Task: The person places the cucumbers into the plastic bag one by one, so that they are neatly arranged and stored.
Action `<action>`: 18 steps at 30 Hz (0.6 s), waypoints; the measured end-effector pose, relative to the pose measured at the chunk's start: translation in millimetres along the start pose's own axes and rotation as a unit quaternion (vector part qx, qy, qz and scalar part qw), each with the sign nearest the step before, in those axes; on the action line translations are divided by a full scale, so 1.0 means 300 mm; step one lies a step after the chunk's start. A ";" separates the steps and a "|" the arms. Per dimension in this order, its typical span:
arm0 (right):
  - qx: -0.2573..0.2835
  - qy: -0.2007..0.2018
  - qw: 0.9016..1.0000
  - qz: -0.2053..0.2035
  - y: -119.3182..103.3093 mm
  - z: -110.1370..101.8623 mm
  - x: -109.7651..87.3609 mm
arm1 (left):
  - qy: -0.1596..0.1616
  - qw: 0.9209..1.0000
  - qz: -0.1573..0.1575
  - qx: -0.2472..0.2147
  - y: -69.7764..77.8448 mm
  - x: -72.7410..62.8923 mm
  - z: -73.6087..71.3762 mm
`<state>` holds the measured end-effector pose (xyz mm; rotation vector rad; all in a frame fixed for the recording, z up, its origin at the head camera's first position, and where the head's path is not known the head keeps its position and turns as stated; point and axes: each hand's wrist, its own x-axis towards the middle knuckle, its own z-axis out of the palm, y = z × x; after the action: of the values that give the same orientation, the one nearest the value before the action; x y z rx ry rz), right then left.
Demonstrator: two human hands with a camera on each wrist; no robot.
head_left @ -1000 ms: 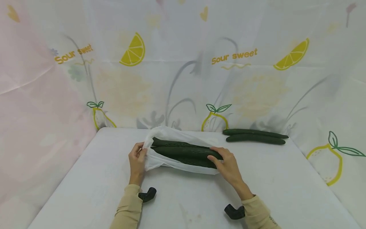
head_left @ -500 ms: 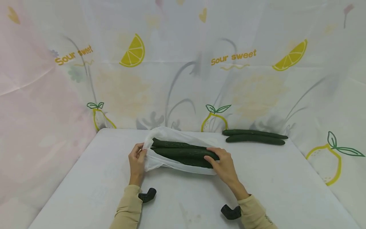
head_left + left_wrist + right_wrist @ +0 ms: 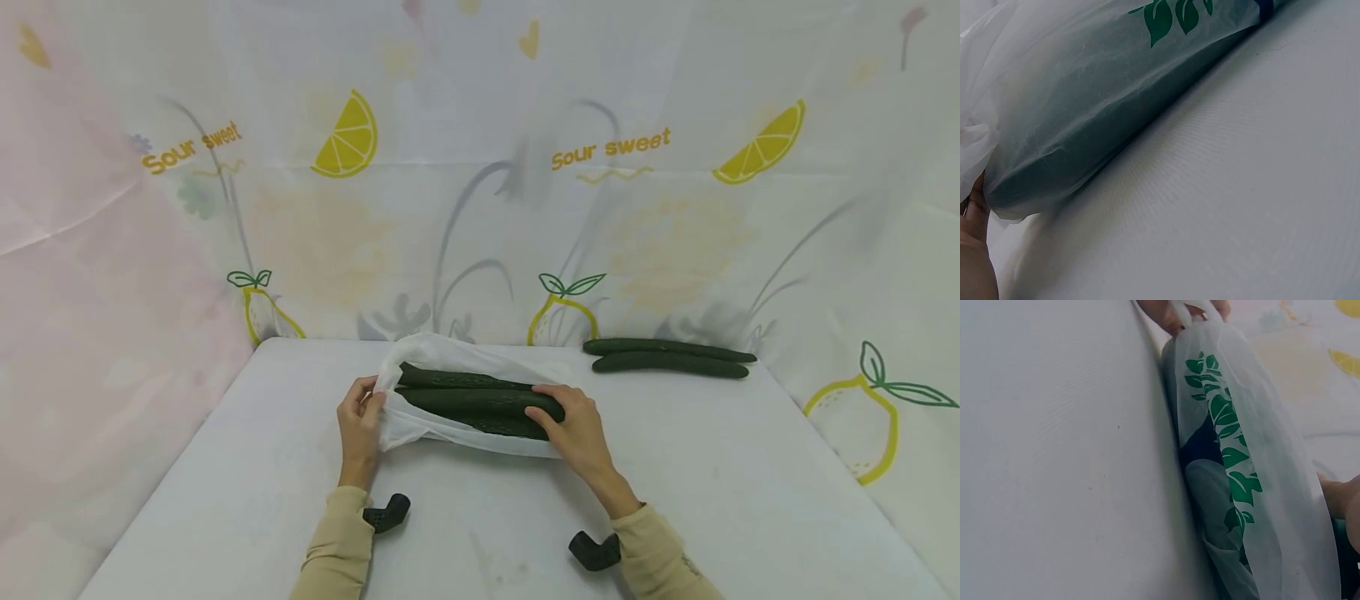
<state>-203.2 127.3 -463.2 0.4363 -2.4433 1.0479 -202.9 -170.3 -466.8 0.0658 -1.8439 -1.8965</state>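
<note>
A white translucent plastic bag [image 3: 431, 427] printed with green leaves lies lengthwise in the middle of the table. Several dark green cucumbers [image 3: 480, 403] lie in it, showing through its long open side. At the bag's left end, my left hand [image 3: 360, 421] pinches the plastic between thumb and fingers. My right hand [image 3: 579, 429] grips the right end of the front cucumbers, thumb in front and fingers behind. In the left wrist view, a dark cucumber shape shows through the bag [image 3: 1085, 112]. The right wrist view shows the leaf-printed side of the bag [image 3: 1285, 506], with part of my right hand behind it.
Two more cucumbers, a rear one [image 3: 660, 346] and a nearer one [image 3: 667, 363], lie side by side at the table's back right. A printed curtain [image 3: 465, 217] hangs behind the white table [image 3: 480, 517]. Black curved pieces [image 3: 594, 552] stick out at both wrists.
My right hand has moved a little left, and the right end of the gripped cucumbers has shifted left with it. My left hand and the bag's left end have stayed in place.
</note>
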 end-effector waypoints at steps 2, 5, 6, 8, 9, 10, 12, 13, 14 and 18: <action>-0.003 -0.001 1.000 -0.001 0.000 0.004 0.001 | -0.001 1.000 0.000 0.000 -0.002 0.000 0.000; -0.010 -0.003 1.000 0.000 -0.005 0.008 0.004 | -0.001 1.000 0.002 -0.001 -0.002 0.001 -0.001; -0.013 -0.005 1.000 0.002 -0.007 0.009 0.005 | -0.001 1.000 0.003 0.001 -0.002 0.001 -0.002; -0.020 -0.009 1.000 0.004 -0.013 0.010 0.007 | -0.001 1.000 0.005 0.004 -0.002 0.000 -0.002; -0.023 -0.010 1.000 0.004 -0.016 0.011 0.008 | -0.001 1.000 0.004 0.005 -0.002 0.000 -0.003; -0.026 -0.010 1.000 0.002 -0.019 0.012 0.008 | -0.001 1.000 0.004 0.005 0.000 -0.001 -0.002; -0.032 -0.009 0.999 0.000 -0.024 0.014 0.009 | -0.002 1.000 0.003 0.005 0.002 -0.002 -0.002; -0.035 -0.008 0.999 -0.001 -0.025 0.015 0.010 | -0.002 1.000 0.004 0.005 0.002 -0.002 -0.001; -0.037 -0.008 0.999 0.000 -0.026 0.017 0.010 | -0.001 1.000 0.005 0.005 0.002 -0.003 -0.001; -0.045 -0.012 0.999 0.008 -0.024 0.028 0.012 | 0.000 1.000 0.010 0.006 0.001 -0.001 0.002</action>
<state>-205.4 116.0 -462.1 0.4036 -2.5069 0.9405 -202.6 -169.6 -466.6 0.0497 -1.8500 -1.8717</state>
